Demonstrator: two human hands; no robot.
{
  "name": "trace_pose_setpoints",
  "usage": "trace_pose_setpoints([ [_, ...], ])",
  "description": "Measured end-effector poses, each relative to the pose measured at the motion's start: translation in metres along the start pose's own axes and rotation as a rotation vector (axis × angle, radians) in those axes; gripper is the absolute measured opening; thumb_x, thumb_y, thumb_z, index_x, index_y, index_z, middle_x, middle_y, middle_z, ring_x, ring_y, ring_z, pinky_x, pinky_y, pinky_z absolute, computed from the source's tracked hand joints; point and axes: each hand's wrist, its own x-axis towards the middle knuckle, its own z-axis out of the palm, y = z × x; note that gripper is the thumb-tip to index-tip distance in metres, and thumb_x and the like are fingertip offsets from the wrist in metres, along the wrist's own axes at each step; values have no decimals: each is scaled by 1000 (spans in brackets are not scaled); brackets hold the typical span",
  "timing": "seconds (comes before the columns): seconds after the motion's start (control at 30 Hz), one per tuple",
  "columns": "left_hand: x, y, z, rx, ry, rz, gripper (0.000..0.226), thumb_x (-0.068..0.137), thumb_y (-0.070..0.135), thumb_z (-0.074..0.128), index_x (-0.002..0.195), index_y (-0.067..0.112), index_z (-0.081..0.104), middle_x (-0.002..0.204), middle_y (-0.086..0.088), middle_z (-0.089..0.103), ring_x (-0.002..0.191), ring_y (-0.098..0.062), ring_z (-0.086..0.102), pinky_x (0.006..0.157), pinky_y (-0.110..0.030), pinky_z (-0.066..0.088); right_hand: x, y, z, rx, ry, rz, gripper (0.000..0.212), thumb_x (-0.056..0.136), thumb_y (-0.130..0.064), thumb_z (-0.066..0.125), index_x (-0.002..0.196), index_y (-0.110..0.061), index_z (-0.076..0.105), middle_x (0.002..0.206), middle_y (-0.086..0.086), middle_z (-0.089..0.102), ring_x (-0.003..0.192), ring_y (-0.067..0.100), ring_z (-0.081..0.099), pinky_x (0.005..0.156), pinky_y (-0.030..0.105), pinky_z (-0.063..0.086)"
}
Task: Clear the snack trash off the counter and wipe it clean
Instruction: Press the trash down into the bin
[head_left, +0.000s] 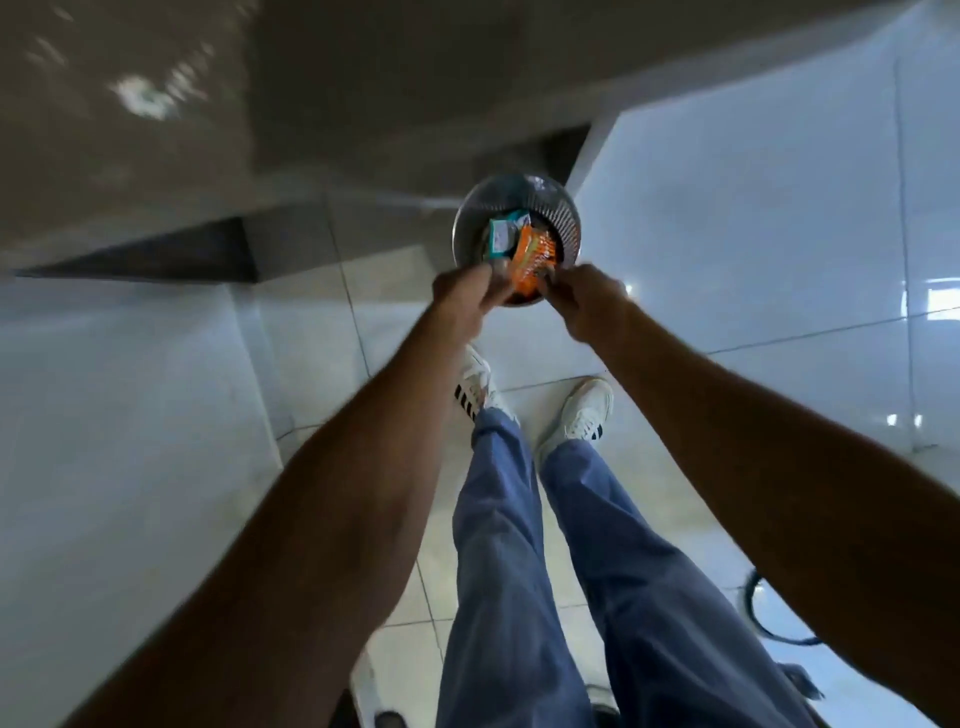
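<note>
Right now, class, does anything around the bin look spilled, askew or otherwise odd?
Nothing stands out. Both hands, left hand and right hand, hold the orange wrapper and teal wrapper over the round metal bin. No litter shows on the floor tiles.

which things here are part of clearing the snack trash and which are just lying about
Part of the job:
- orange snack wrapper, pinched by left hand and right hand
- teal wrapper, over the bin
- round metal trash bin
- counter, not yet wiped

Just lying about:
- black cable on the floor tiles
</note>
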Motion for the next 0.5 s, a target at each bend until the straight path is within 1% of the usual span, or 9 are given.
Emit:
trace_pose_setpoints([
  [0.07,16,12,1,-11,-76,-9,21,104,20,62,105,0,67,90,-16,73,78,-24,73,61,-33,67,16,-6,-1,-26,-82,-45,31,102,-32,60,117,-5,64,102,0,66,100,14,63,68,8,38],
  [0.13,11,19,-2,104,-100,-17,36,108,33,52,131,7,60,115,-16,65,100,-28,65,85,-42,63,7,-19,-10,79,-139,-39,19,107,-24,47,103,-7,55,99,-1,63,95,13,63,66,9,45],
  [0.17,-2,20,-5,226,-59,12,39,108,34,50,138,9,58,121,-14,65,101,-26,65,89,-42,62,-3,-27,-16,129,-144,-19,19,108,-19,40,100,-7,52,98,4,61,91,17,64,69,19,53],
  [0.23,-45,17,-11,549,73,166,36,106,34,50,132,12,63,129,-13,70,98,-24,67,89,-38,62,-36,-36,-30,274,-151,89,22,107,-13,39,112,-5,59,101,8,68,94,23,67,73,36,60],
  [0.3,-104,7,-18,769,108,424,35,105,31,51,128,12,68,131,-14,72,108,-26,68,92,-29,53,-87,-47,-43,105,-146,49,30,105,-16,47,128,-5,62,111,10,71,101,25,67,83,38,61],
  [0.33,-138,3,-21,810,85,542,34,106,28,52,130,11,68,132,-13,72,114,-25,69,92,-25,49,-116,-53,-53,-54,-85,-67,32,103,-19,50,127,-6,65,116,12,71,102,26,67,82,31,60],
  [0.4,-205,-3,-26,840,40,770,32,105,21,57,133,9,67,133,-11,73,122,-22,69,95,-26,53,-170,-57,-74,-288,48,-448,29,101,-16,52,122,-10,71,122,10,75,105,24,71,76,14,51],
  [0.43,-240,-4,-30,847,48,904,31,103,17,59,132,8,68,132,-11,73,121,-22,70,97,-30,57,-202,-62,-86,-329,73,-619,28,100,-13,53,120,-12,72,122,8,76,107,22,71,81,15,52],
  [0.5,-298,3,-31,846,122,1184,29,100,10,62,126,4,71,128,-12,74,120,-25,70,101,-34,59,-255,-78,-112,-343,192,-935,29,97,-7,51,113,-11,74,116,6,78,108,21,71,92,26,56],
])
